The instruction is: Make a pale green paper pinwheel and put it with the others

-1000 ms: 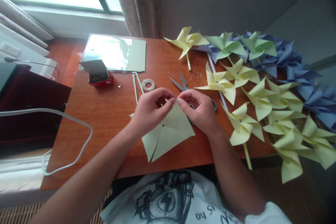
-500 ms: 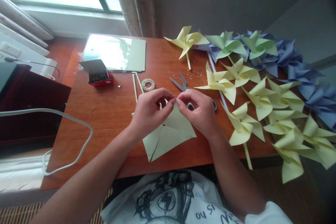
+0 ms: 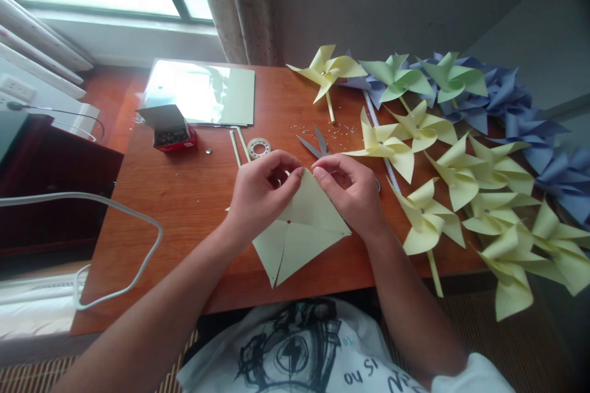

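Note:
A pale yellow-green square of paper, slit inward from its corners and with a small hole at its middle, lies before me at the table's front. Its far corner is raised between my hands. My left hand pinches that corner between thumb and forefinger, covering the paper's left part. My right hand is closed at the same corner's right side, thumb against the paper edge. Scissors lie just beyond, their handles mostly hidden by my right hand. Two rolled paper sticks and a tape roll lie beyond my left hand.
Several yellow pinwheels, two green ones and blue ones crowd the right side, partly over a ruler. At the back left are a small red box of dark pieces and a glossy packet. A white cable hangs left.
My fingertips have moved slightly apart at the far corner, baring more of it. The paper has turned a little, its near corner shifting to the right.

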### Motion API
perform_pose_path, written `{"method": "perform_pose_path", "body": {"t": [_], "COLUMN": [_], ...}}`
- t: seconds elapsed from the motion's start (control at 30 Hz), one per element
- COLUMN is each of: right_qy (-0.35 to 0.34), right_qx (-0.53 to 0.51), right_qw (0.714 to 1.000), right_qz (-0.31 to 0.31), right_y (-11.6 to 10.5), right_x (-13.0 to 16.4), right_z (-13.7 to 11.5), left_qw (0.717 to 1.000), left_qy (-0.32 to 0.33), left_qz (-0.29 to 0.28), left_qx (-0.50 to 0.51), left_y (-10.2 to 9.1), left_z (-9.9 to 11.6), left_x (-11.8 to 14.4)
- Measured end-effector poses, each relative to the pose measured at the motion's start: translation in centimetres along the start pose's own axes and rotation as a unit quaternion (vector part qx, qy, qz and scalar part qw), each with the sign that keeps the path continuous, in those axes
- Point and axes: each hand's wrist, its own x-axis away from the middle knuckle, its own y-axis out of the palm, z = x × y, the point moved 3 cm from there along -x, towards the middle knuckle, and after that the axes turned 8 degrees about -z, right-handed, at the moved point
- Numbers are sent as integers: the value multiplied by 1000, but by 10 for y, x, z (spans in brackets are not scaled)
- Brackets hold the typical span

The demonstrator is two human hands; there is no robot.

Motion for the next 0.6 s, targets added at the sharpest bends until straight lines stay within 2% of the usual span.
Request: {"method": "perform_pose_path", "body": {"t": [0.6], "right_qy": [-15], "right_qx": [14], "right_qw": [1000], "right_qz": [-6], "right_y": [1], "right_x": [-1], "right_z": [-1], "left_qw": [999], "left_qy": [6], "left_qz": [-31], "left_qx": [-12], "left_y": [1], "left_z": [2], "left_x": [-1]}}
